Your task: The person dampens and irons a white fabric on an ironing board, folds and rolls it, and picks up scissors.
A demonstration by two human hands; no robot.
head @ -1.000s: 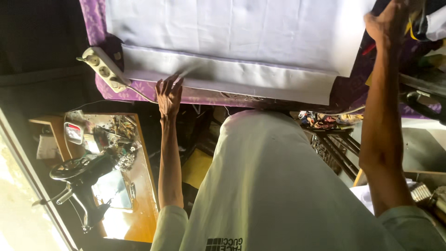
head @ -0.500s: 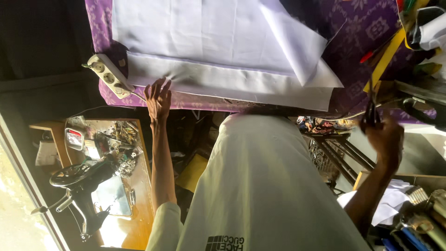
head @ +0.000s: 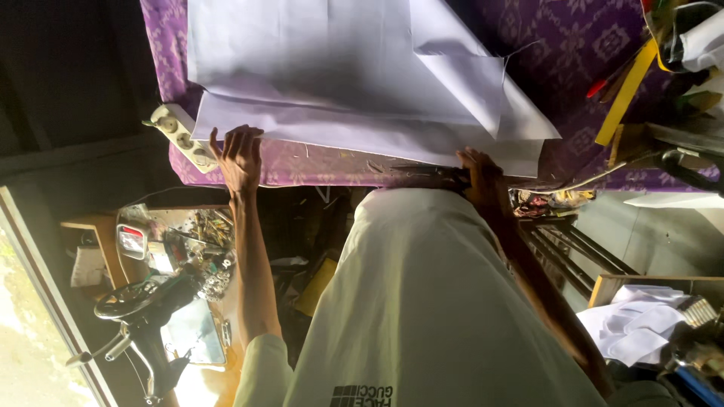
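White fabric (head: 332,68) lay spread on the purple-covered table (head: 573,45), near edge folded over, one corner flapped back. Left hand (head: 240,157) was flat on the table edge just beside the fabric's near corner, fingers spread, gripping nothing, arm stretched straight out. Right hand (head: 483,177) sat at the table edge touching the fabric's lower right corner; scissors (head: 426,175) lay under it, grip on them unclear. White power strip (head: 181,134) was just left of the left hand. Versus half a second earlier: right hand had come up from beside the table to the fabric edge; left hand barely shifted.
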